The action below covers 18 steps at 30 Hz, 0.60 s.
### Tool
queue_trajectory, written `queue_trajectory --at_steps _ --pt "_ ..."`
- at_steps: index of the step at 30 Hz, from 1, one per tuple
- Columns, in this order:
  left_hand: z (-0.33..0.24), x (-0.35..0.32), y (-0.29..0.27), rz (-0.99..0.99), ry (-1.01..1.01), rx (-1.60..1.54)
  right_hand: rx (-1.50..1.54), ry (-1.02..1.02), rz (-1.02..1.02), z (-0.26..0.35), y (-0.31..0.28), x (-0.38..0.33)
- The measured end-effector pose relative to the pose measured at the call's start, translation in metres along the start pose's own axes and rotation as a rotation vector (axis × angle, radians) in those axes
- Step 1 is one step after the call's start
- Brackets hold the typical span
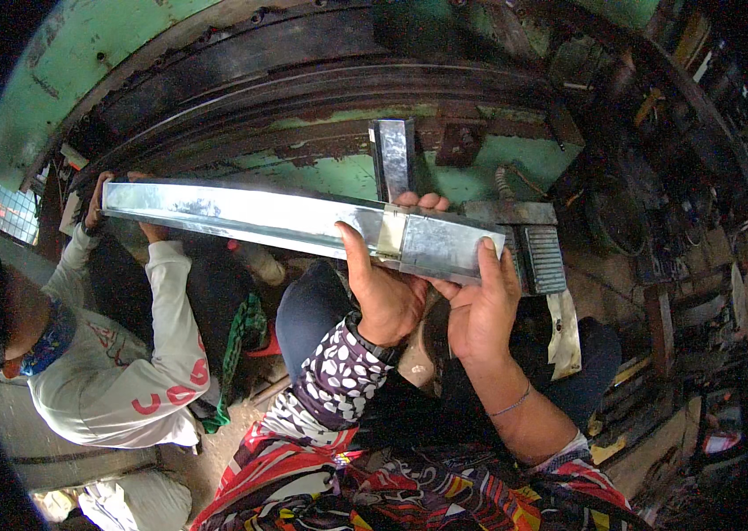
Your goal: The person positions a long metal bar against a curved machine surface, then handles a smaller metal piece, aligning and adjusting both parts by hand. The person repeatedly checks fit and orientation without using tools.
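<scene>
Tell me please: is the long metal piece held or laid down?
Held: left hand and right hand grip the metal piece near its right end; a co-worker's hands touch its left end.

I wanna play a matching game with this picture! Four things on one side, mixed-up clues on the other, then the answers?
Things:
1. Left hand
2. Right hand
3. Long metal piece
4. Co-worker's sleeve

Clues:
A. white with red markings
B. dark band at its wrist
C. silver and shiny
D. at the metal's right end

Pairs: 1-B, 2-D, 3-C, 4-A
</scene>
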State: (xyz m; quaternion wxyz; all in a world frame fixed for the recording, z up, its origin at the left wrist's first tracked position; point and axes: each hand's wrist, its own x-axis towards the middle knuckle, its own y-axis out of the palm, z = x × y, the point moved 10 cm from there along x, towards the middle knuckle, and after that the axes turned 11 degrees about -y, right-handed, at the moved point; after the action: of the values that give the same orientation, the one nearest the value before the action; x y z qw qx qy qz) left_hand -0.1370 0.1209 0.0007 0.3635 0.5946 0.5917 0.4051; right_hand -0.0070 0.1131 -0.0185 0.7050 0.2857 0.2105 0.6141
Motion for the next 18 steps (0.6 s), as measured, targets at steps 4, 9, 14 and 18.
queue_trajectory --at_steps 4,9,14,18 --pt "-0.001 0.002 0.002 -0.004 0.012 -0.002 -0.006 -0.006 -0.017 0.001 0.0 0.002" --pt "-0.002 0.005 0.005 0.03 0.006 -0.037 -0.008 0.004 -0.018 0.001 0.003 0.005" --pt "-0.002 0.003 0.007 0.021 0.013 -0.008 -0.013 -0.003 -0.008 0.006 0.006 0.003" --pt "-0.002 0.003 0.007 0.035 0.016 -0.018 -0.021 0.007 -0.016 0.008 0.01 0.0"
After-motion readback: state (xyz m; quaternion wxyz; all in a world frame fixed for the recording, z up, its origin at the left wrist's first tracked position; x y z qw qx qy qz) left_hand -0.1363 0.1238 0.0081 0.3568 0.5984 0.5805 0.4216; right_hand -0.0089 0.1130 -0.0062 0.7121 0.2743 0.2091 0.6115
